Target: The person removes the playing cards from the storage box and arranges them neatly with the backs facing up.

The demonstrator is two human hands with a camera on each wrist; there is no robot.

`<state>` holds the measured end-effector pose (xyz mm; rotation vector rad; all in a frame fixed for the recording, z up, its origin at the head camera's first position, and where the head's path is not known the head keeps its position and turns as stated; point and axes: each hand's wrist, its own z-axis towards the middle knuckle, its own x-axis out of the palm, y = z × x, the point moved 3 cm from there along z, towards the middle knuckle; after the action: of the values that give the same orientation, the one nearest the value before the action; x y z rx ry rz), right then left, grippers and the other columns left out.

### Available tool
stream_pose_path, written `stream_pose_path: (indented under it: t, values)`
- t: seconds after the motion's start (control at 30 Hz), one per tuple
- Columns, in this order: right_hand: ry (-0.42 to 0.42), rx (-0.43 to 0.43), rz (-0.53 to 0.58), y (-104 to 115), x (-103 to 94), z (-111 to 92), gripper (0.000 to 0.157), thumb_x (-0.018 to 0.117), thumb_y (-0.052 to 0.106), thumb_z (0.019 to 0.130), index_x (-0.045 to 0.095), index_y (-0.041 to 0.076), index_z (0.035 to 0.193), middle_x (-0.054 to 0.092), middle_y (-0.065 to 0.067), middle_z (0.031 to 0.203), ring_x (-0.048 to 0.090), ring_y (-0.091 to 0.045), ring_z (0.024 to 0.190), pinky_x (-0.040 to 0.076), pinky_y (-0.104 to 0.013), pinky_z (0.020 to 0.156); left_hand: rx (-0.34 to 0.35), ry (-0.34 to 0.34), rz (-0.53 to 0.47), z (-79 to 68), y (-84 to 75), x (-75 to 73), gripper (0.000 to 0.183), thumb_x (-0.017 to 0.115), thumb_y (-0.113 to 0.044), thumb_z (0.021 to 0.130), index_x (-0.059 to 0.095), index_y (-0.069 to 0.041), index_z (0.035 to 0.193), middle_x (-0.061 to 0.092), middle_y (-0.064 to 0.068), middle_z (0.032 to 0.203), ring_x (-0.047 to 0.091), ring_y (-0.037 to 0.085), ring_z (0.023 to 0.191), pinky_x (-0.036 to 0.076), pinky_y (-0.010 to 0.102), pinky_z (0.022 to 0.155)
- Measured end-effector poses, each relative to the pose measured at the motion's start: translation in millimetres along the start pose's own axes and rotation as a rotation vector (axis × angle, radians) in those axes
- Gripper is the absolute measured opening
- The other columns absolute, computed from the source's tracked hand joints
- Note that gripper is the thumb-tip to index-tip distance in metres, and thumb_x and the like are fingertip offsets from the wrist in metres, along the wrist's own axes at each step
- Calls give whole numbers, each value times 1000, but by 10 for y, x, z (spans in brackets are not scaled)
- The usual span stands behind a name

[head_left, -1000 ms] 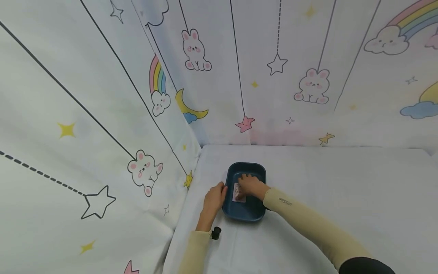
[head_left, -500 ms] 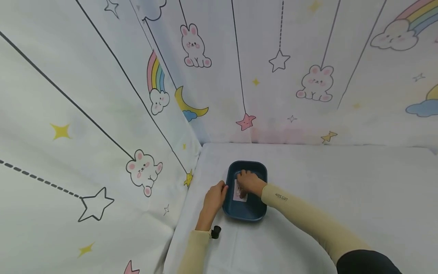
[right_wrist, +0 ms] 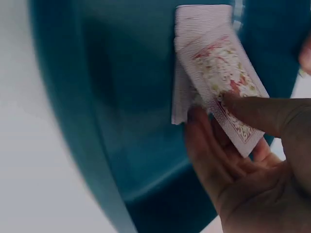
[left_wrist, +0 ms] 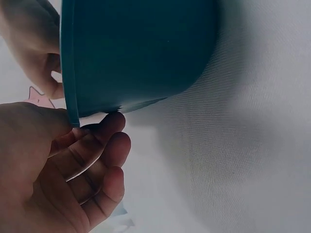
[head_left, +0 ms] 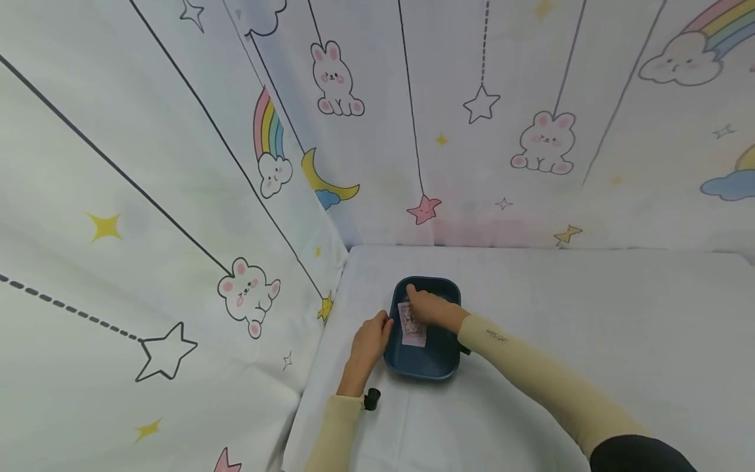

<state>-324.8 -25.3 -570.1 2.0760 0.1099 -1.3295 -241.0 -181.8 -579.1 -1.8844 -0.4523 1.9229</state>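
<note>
A deep blue-green tray stands on the white cloth. My left hand grips its left rim, thumb at the lip and fingers curled below it, as the left wrist view shows. Inside the tray lies a stack of playing cards with pale borders. My right hand reaches in from the right and pinches some playing cards, thumb on their floral backs and fingers underneath. These upper cards slant across the stack, their near end raised from it. Part of the stack is hidden beneath them.
A white cloth covers the table on which the tray stands. Fabric walls printed with rabbits, stars and rainbows rise behind and at the left, close to the left forearm.
The right hand, which lay over the cards, has turned, and its fingertips point further back in the tray. More of the cards shows, slightly slanted. The left hand keeps its place on the rim.
</note>
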Motion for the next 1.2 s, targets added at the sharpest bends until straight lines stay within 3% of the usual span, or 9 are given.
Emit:
stream_pose_path:
  t: [0.17, 0.43, 0.63, 0.97, 1.2]
  values:
    - [21, -16, 225, -153, -108, -105, 32, 58, -3, 96, 45, 5, 124, 66, -13, 102, 62, -17, 76, 50, -30, 63, 13, 4, 18, 2, -26, 17, 20, 53, -24, 105, 53, -11, 90, 49, 0, 67, 43, 13, 55, 33, 28, 50]
    - [-38, -77, 439, -384, -253, -295, 36, 64, 1, 95, 51, 2, 129, 66, -12, 89, 67, -20, 74, 58, -34, 70, -1, -11, 47, 18, -26, 16, 18, 52, -23, 106, 55, -8, 97, 56, 4, 72, 46, 15, 60, 37, 30, 54]
    - [-105, -113, 597, -534, -328, -501, 37, 65, 4, 95, 51, -2, 129, 64, -13, 88, 66, -21, 77, 59, -36, 73, 12, -33, 30, 5, -48, 2, 16, 53, -21, 105, 56, -7, 97, 60, 6, 75, 48, 15, 60, 39, 31, 54]
    - [-138, -60, 712, -782, -329, -961, 38, 67, 8, 95, 52, 2, 130, 66, -15, 94, 65, -34, 87, 56, -54, 84, 14, -44, 9, -92, -35, 75, 16, 52, -21, 105, 56, -8, 96, 60, 6, 75, 47, 15, 60, 39, 31, 55]
    - [-182, -62, 718, -966, -372, -1164, 39, 67, 8, 95, 52, 1, 131, 65, -16, 92, 65, -33, 85, 56, -53, 81, 9, -33, 16, -70, -58, 56, 15, 52, -20, 105, 56, -7, 98, 60, 6, 76, 48, 14, 60, 39, 29, 55]
